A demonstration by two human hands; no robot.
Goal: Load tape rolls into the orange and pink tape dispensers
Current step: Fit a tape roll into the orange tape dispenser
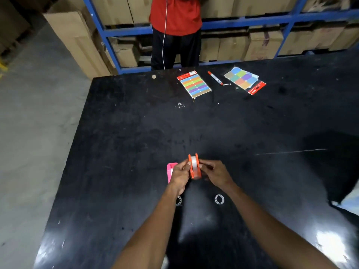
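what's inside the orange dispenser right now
A clear tape roll sits between the side walls of the orange dispenser, which the left hand and right hand hold. The fingers cover the roll's hub, so its seating cannot be told.

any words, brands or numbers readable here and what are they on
Nothing here can be read for certain.
Left sticker pack: white marks on its red header card, too small to read.
Right sticker pack: a white logo on its red header, blurred.
Marker: print on the barrel, too small.
Orange tape dispenser and pink tape dispenser: no visible text.
Cardboard boxes: no legible labels.
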